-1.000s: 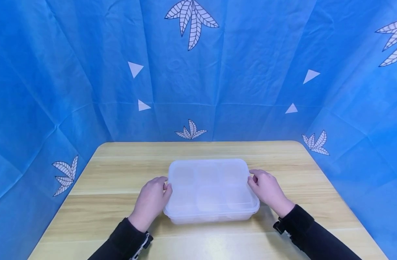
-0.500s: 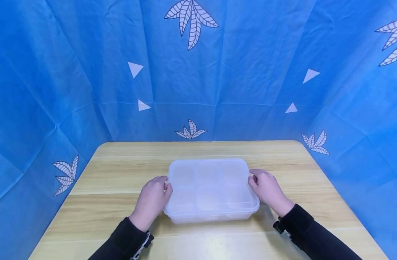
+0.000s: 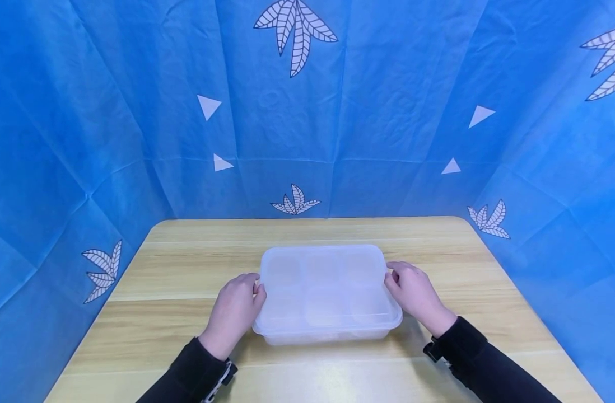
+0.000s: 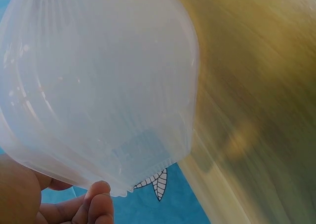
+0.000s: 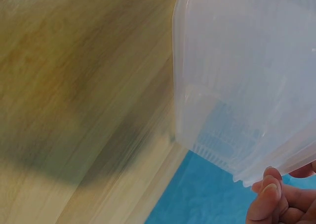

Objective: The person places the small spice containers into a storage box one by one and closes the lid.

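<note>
A translucent white plastic storage box (image 3: 327, 337) with a lid (image 3: 327, 288) stands on the wooden table. Six-fold shading, several rounded squares, shows faintly through the lid. My left hand (image 3: 235, 307) grips the box's left rim, thumb at the lid's edge and the other fingers curled beneath. On the opposite side my right hand (image 3: 414, 294) pinches the right rim the same way. In the left wrist view the curled fingers (image 4: 100, 204) sit just under the rim, close to the box wall (image 4: 123, 86). The right wrist view has fingertips (image 5: 269, 197) right at the rim.
The light wooden tabletop (image 3: 186, 330) extends around the box on all sides. Behind it and to both sides hangs a blue cloth (image 3: 398, 112) printed with white leaves and triangles. Black sleeves (image 3: 196, 372) with wrist straps lie over the table's near part.
</note>
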The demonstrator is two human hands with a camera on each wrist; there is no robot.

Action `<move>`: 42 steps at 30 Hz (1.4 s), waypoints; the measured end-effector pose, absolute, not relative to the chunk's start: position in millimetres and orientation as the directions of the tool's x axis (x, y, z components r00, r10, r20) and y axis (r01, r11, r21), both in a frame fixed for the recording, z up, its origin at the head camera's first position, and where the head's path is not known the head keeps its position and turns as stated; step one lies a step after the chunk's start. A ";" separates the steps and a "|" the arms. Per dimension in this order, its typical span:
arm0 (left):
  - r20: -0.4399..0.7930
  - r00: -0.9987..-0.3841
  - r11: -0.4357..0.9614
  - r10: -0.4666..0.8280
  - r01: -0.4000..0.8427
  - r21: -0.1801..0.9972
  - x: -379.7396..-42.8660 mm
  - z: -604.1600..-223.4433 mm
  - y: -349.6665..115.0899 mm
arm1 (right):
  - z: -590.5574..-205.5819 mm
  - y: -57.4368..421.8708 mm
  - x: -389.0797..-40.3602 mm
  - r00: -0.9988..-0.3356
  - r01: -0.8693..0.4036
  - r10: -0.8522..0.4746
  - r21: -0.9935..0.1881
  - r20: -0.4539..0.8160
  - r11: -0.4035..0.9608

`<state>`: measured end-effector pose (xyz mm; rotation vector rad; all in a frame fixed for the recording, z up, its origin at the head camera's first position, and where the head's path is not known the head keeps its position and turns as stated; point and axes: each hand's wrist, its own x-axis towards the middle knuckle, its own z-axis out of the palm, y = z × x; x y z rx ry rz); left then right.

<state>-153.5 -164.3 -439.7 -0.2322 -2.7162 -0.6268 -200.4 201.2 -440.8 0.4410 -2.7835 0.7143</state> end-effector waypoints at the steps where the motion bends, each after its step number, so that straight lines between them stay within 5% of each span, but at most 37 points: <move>1: 0.365 -0.928 0.889 0.080 0.231 0.394 -153.5 -439.8 -164.2 | -440.9 201.2 -200.3 -0.927 -0.344 -0.230 -0.428 0.297 0.836; 42: 0.397 -0.914 0.886 0.079 0.247 0.391 -150.7 -446.4 -162.5 | -446.5 200.0 -197.4 -0.925 -0.335 -0.209 -0.420 0.318 0.843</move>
